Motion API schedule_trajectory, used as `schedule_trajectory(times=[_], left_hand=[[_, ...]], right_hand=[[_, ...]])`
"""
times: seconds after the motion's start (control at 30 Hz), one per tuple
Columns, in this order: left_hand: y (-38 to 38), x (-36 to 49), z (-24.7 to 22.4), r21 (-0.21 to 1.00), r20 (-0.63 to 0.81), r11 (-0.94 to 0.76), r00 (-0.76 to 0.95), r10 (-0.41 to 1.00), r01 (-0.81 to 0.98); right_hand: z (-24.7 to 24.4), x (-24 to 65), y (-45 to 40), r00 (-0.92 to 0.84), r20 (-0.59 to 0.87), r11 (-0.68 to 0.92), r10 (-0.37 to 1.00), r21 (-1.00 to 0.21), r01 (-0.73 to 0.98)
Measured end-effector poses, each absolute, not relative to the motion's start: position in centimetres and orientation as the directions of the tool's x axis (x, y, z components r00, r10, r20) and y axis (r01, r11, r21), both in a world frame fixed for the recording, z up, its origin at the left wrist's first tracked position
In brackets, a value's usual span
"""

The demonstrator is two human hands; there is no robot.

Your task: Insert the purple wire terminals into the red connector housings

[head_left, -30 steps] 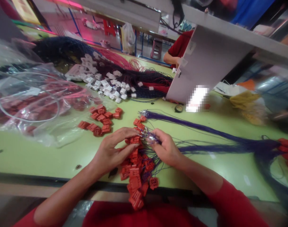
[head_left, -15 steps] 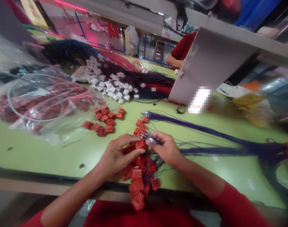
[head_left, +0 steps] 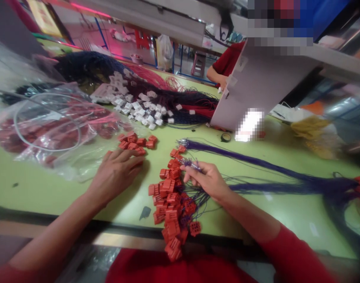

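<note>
My left hand (head_left: pixel 116 173) reaches over a small group of loose orange-red plastic connector housings (head_left: pixel 132 137) on the left. Its fingers are stretched forward and rest at the near housings; the fingertips are partly hidden, and no grip shows. My right hand (head_left: pixel 207 179) is closed around a bunch of thin purple wires, whose silvery terminal ends (head_left: pixel 190 163) stick out past the thumb and finger. Below and beside it lies a heap of orange-red connectors (head_left: pixel 168 204) with purple wires in them, spilling over the table's near edge.
Another purple wire bundle (head_left: pixel 241 155) lies behind my right hand. White connectors (head_left: pixel 144 112) on dark wires are piled at the back. A clear plastic bag (head_left: pixel 58 129) of red parts stands left. Black tape roll (head_left: pixel 226 136) sits near a grey panel (head_left: pixel 256 82); a co-worker's arm (head_left: pixel 219 74) shows beyond.
My left hand has moved left from the wired connector heap to the loose housings. A connector it was at now lies with the heap. My right hand stays nearly in place with the wires.
</note>
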State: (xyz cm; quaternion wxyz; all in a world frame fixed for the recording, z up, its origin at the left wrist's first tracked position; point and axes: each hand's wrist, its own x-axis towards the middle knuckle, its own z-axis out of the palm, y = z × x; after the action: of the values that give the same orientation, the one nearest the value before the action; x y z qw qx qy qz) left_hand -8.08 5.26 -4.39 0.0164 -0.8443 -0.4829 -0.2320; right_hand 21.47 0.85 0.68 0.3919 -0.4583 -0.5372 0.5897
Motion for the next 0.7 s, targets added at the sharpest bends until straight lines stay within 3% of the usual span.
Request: schedule_trajectory(times=[0.17,0.27,0.33,0.4,0.57,0.7], left_hand=[[5.1,-7.3,-4.3,0.346,0.357,-0.509,0.391,0.848,0.788],[4.2,-6.5,-3.2,0.610,0.287,-0.363,0.231,0.930,0.705],[3.5,-5.6,-2.3,0.802,0.225,-0.276,0.160,0.961,0.531],[2.9,-4.4,-1.5,0.917,0.169,-0.206,0.137,0.976,0.341],[1.9,-1.6,-0.7,1.000,0.001,-0.007,0.212,0.977,0.025],[1.4,-0.4,-0.5,0.998,-0.008,0.026,0.305,0.952,-0.053]], right_hand=[[0.7,21.4,0.8,-0.295,-0.152,-0.175,0.943,-0.983,-0.053],[0.7,21.4,0.7,-0.251,-0.183,-0.202,0.951,-0.978,-0.051],[0.8,21.4,0.7,-0.202,-0.187,-0.202,0.961,-0.978,-0.053],[0.7,21.4,0.7,-0.172,-0.176,-0.189,0.969,-0.980,-0.062],[0.4,21.5,1.0,-0.214,-0.210,-0.230,0.954,-0.971,-0.069],[0.3,21.6,1.1,-0.195,-0.237,-0.260,0.952,-0.960,-0.101]])
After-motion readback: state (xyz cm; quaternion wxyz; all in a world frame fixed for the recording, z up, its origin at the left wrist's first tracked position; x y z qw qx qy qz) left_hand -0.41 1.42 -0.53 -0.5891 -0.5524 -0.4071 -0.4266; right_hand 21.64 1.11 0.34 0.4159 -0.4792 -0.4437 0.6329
